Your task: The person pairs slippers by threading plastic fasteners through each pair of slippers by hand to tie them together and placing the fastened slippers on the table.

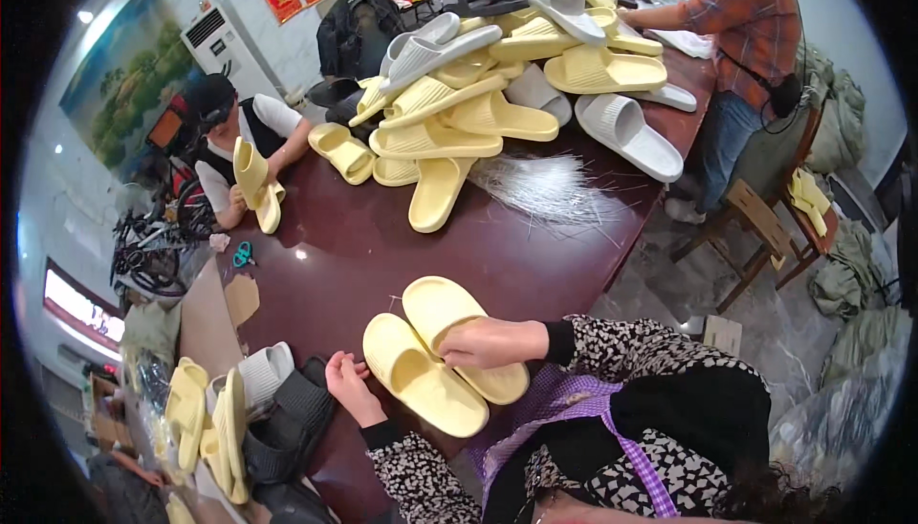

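Note:
A pair of pale yellow slippers lies side by side at the table's near edge, a left slipper (435, 398) and a right slipper (435, 299). My right hand (495, 342) rests over the right one, its fingers closed and pressed down where the two slippers meet. What those fingertips pinch is hidden. Just left of the pair, my left hand (354, 388) is held with loosely curved fingers apart, and nothing shows in it. A thin strand (394, 300) sticks out beside the slippers' far ends.
A pile of yellow and grey slippers (478, 113) covers the table's far part, with a bundle of clear plastic strands (550, 185) before it. Teal scissors (244, 254) lie left. More slippers (229, 419) sit lower left. A person (239, 141) across holds yellow slippers; another (746, 27) stands right.

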